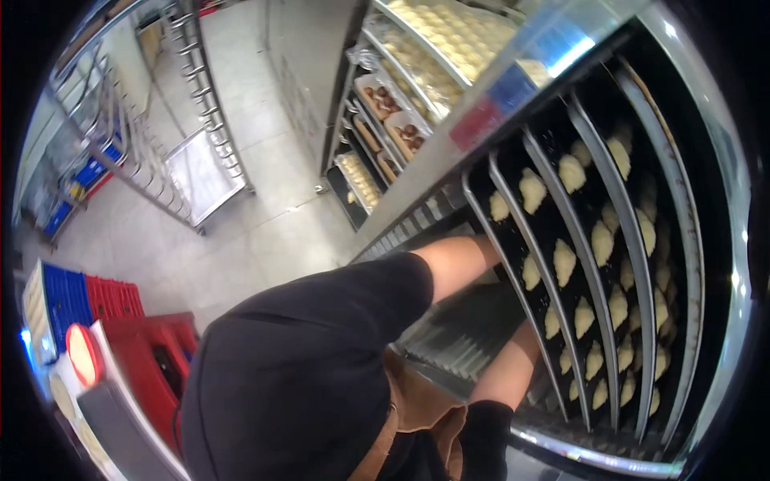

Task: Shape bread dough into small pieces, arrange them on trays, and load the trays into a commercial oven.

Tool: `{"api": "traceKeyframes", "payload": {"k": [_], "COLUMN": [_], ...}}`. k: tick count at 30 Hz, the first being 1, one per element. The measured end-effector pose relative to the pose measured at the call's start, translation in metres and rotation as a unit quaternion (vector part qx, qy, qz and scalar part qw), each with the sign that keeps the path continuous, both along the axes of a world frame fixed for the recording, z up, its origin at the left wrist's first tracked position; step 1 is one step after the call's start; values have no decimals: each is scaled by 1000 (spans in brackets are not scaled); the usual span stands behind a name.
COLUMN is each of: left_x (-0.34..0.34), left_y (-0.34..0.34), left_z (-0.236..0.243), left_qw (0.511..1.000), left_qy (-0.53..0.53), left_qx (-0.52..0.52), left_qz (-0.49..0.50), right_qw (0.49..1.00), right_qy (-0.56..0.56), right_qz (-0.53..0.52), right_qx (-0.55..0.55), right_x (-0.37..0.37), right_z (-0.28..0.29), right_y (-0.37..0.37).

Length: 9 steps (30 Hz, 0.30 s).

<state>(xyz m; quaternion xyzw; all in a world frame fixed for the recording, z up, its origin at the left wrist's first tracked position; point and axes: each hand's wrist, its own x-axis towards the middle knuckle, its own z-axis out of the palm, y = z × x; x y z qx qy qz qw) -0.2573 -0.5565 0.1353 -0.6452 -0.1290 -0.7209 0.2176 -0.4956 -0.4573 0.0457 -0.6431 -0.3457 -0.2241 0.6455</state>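
Both my arms, in black short sleeves, reach under the lowest visible dark tray (517, 309) in a metal cabinet. My left forearm (461, 264) goes in near the tray's far part. Farther down in the picture, my right forearm (509, 373) goes in near its close part. Both hands are hidden behind the tray, so what they touch or hold does not show. Several dark trays are stacked one over another, carrying rows of pale shaped dough pieces (565, 263). Below the trays, beside my arms, are ridged metal runners (457, 341).
The cabinet's metal frame (417, 188) runs beside my left arm. Beyond it a rack holds trays of dough balls (449, 28) and boxes of brown pieces (381, 100). A wheeled tray rack (192, 104) stands at the far left. Blue crates (64, 309) and red crates (112, 298) are stacked at left.
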Motion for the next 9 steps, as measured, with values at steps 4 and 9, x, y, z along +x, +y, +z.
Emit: {"api": "traceKeyframes", "payload": {"k": [4, 9], "left_x": [-53, 74], "left_y": [-2, 45], "left_z": [-134, -180], "left_qw": [841, 225], "left_qy": [-270, -658], "left_qx": [-100, -457], "left_qz": [458, 555], "right_qw": [840, 424], "right_qy": [-296, -298], "right_qz": [295, 331], "right_qx": [345, 788], "right_x": [-85, -35], "right_z": [-106, -177], "right_y": [-19, -15]}}
